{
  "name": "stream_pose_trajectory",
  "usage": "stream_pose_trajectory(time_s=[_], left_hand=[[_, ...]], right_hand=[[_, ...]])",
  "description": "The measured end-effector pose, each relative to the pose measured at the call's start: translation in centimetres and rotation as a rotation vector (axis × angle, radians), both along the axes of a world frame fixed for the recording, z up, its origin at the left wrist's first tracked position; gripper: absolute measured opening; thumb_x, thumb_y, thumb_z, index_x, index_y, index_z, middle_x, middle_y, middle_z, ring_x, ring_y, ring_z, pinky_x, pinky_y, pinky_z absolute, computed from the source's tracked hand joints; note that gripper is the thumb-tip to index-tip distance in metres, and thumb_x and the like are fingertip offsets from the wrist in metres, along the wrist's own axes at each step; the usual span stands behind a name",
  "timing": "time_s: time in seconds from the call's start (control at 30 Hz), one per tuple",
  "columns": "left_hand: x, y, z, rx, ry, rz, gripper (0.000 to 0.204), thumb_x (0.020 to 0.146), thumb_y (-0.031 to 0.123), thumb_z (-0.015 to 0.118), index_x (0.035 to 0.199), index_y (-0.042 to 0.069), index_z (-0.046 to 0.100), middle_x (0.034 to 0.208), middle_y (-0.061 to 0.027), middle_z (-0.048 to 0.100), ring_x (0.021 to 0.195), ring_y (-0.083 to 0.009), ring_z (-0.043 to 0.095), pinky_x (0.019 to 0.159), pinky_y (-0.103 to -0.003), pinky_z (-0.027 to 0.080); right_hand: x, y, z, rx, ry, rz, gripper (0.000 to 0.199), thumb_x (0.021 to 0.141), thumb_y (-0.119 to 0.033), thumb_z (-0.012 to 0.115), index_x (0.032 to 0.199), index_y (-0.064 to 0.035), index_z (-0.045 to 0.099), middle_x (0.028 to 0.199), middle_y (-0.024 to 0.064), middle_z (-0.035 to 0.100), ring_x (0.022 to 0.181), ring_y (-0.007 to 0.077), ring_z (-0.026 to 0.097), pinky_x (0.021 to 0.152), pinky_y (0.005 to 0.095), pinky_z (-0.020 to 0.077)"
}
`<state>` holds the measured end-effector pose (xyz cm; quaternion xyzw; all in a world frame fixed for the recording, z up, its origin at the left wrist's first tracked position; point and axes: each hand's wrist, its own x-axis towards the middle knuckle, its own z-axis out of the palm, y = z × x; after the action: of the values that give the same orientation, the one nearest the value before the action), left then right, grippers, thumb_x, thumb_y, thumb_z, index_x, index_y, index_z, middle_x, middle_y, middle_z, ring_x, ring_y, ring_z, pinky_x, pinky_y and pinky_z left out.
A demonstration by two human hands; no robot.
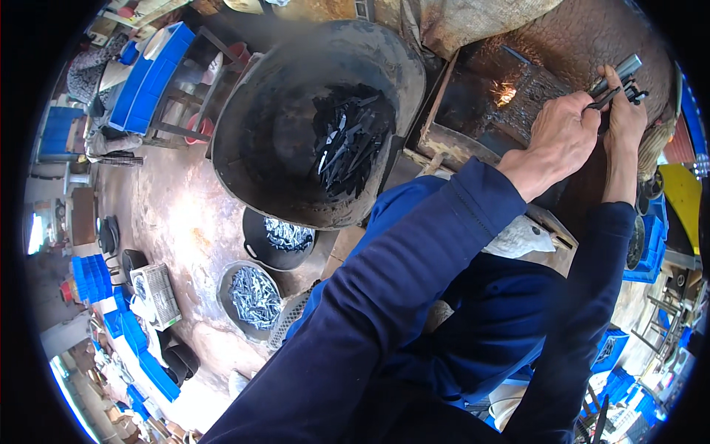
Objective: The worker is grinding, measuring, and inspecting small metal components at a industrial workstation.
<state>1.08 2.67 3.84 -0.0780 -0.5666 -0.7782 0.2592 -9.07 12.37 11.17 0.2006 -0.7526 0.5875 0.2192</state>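
Note:
My left hand (558,140) is closed, its fingertips on a thin dark metal piece (603,99) that points toward my other hand. Close against it, my right hand (625,122) is closed round small dark metal parts (634,94); one finger reaches up beside a grey metal bar (628,68). Whether that bar is held or fixed, I cannot tell. Both hands are above the right end of a dirty, wet-looking work trough (462,111). Inside the trough, an orange glow with sparks (505,94) shows left of my hands.
A big dark tub (255,148) with blackened, blade-like metal pieces (355,140) stands left of my knees. Below it are a black pan (259,240) and a round basin (224,296) of shiny metal pieces. Blue crates (151,78) stand farther left; another blue crate (647,251) is at right.

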Motion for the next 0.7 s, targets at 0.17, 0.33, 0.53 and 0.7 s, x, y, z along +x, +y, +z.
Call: stream_pose_trajectory(time_s=[0.17, 0.33, 0.53, 0.7], left_hand=[[-0.5, 0.3, -0.1, 0.005, 0.025, 0.023, 0.027, 0.09, 0.021, 0.052, 0.102, 0.003, 0.069, 0.083, -0.0267, 0.067, 0.084, -0.0463, 0.064, 0.078, -0.053, 0.05], [-0.2, 0.4, 0.1, -0.005, 0.014, 0.03, 0.027, 0.09, 0.02, 0.052, 0.101, 0.001, 0.067, 0.086, -0.0273, 0.067, 0.086, -0.047, 0.064, 0.077, -0.054, 0.051], [0.0, 1.0, 0.3, -0.019, 0.022, 0.061, 0.026, 0.091, 0.018, 0.052, 0.097, -0.003, 0.066, 0.068, -0.0212, 0.061, 0.062, -0.0313, 0.06, 0.063, -0.045, 0.048], [-0.1, 1.6, 0.3, -0.017, 0.041, 0.076, 0.026, 0.089, 0.019, 0.054, 0.095, -0.004, 0.065, 0.07, -0.0252, 0.061, 0.066, -0.0386, 0.061, 0.066, -0.048, 0.048]], right_hand=[[-0.2, -0.2, 0.1, -0.036, -0.006, 0.023, 0.019, 0.092, -0.019, 0.073, 0.098, -0.0003, 0.073, 0.06, -0.0052, 0.053, 0.05, 0.0046, 0.041, 0.047, 0.0228, 0.0322], [-0.7, 0.3, 0.1, -0.018, -0.007, 0.031, 0.023, 0.089, -0.022, 0.076, 0.1, -0.0016, 0.074, 0.072, -0.0022, 0.063, 0.056, 0.0046, 0.049, 0.05, 0.0212, 0.0356], [-0.9, 0.9, 0.1, -0.053, -0.027, 0.033, 0.021, 0.089, -0.02, 0.076, 0.1, -0.002, 0.073, 0.092, 0.0031, 0.074, 0.061, 0.0051, 0.052, 0.055, 0.0224, 0.0401], [-0.2, 0.6, -0.3, -0.087, -0.022, 0.018, 0.023, 0.091, -0.021, 0.074, 0.101, -0.0004, 0.074, 0.062, -0.0053, 0.052, 0.052, 0.0049, 0.044, 0.047, 0.0228, 0.0307]])
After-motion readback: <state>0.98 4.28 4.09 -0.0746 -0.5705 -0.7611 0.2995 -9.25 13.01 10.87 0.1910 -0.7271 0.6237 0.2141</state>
